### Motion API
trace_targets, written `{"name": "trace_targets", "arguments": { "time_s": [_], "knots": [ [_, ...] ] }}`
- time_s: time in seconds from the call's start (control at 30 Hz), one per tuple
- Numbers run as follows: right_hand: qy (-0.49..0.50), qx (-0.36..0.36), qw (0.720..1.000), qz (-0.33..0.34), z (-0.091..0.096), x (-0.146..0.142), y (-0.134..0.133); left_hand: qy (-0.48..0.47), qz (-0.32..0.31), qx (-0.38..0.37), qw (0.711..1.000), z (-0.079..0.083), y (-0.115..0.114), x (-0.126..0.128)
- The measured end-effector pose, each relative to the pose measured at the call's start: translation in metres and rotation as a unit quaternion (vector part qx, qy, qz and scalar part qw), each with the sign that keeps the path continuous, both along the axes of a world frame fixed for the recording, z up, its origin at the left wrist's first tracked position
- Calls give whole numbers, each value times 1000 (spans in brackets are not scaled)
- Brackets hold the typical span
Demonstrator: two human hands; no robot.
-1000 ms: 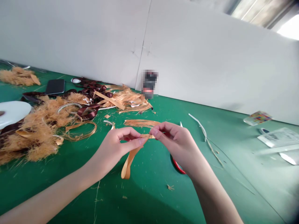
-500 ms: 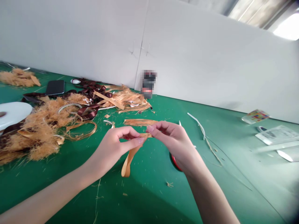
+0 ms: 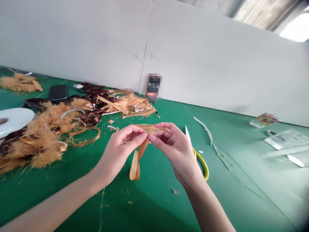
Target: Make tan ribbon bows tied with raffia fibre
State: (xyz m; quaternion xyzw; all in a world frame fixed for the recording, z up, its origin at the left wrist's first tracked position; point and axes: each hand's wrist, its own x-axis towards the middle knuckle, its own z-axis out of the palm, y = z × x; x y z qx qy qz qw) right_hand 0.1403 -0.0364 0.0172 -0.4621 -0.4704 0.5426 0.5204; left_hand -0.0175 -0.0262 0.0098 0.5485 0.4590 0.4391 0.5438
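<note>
both hands have drawn closer together, so the left hand and right hand now meet fingertip to fingertip above the green table, and yellow-handled scissors show just right of the right hand. each hand pinches the top of an orange ribbon strip between thumb and forefinger; its folded tail hangs down to the table near the middle. at the far left lie a frayed orange fibre heap, dark brown ribbon and a phone.
</note>
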Motion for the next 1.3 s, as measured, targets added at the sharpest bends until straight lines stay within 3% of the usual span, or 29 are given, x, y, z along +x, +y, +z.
{"name": "trace_targets", "arguments": {
  "time_s": [0.13,0.37,0.7,1.03,1.3],
  "knots": [
    [21,-2,1000,-12,0,1,-2,-16,-7,33,999,-1,-1,1],
    [89,-12,996,-26,4,1,-6,-167,-31,-48,984,-3,1,1],
    [5,11,998,-58,3,0,-1,-100,-43,-71,992,-4,2,0],
    [-29,86,979,-185,10,19,5,-72,-12,-62,995,-6,3,-5],
    [-50,24,994,-90,9,8,3,-61,-17,-60,996,-10,4,-6]
  ]
}}
